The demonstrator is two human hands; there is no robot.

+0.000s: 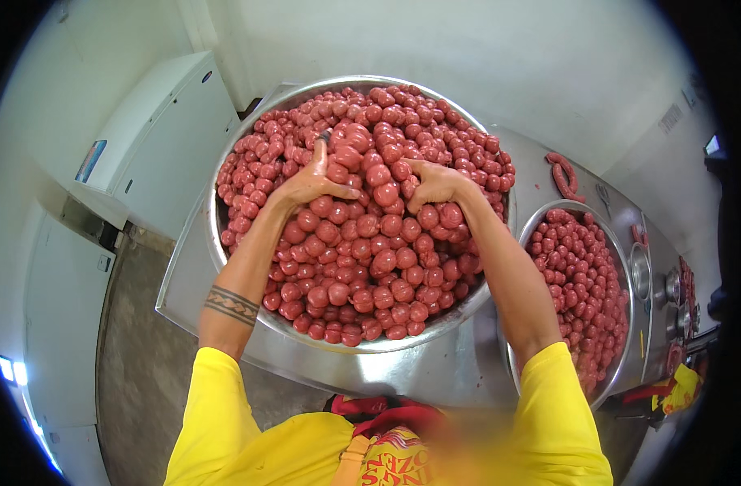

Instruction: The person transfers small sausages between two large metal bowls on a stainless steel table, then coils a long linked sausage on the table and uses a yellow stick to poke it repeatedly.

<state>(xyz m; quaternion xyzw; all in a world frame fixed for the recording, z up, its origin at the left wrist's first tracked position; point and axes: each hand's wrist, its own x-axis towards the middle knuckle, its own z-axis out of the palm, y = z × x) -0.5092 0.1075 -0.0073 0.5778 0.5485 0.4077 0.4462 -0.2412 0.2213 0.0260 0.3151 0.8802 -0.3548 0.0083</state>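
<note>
A large round metal basin (370,347) stands before me, heaped with strings of small round red sausages (346,243). Both hands reach into the heap near its middle. My left hand (313,179), with a dark band on one finger, has its fingers spread against the sausages, the thumb pointing right. My right hand (434,182) presses into the links on the other side, its fingertips partly hidden among them. Between the hands lie some larger links (352,146). Whether either hand grips any links is unclear.
The basin rests on a steel table (194,267). A second basin (627,304) of sausages stands to the right, with a loose sausage piece (565,176) behind it. Smaller metal bowls (639,270) sit farther right. White chest freezers (170,140) stand left. Part of another person (680,389) shows at the right edge.
</note>
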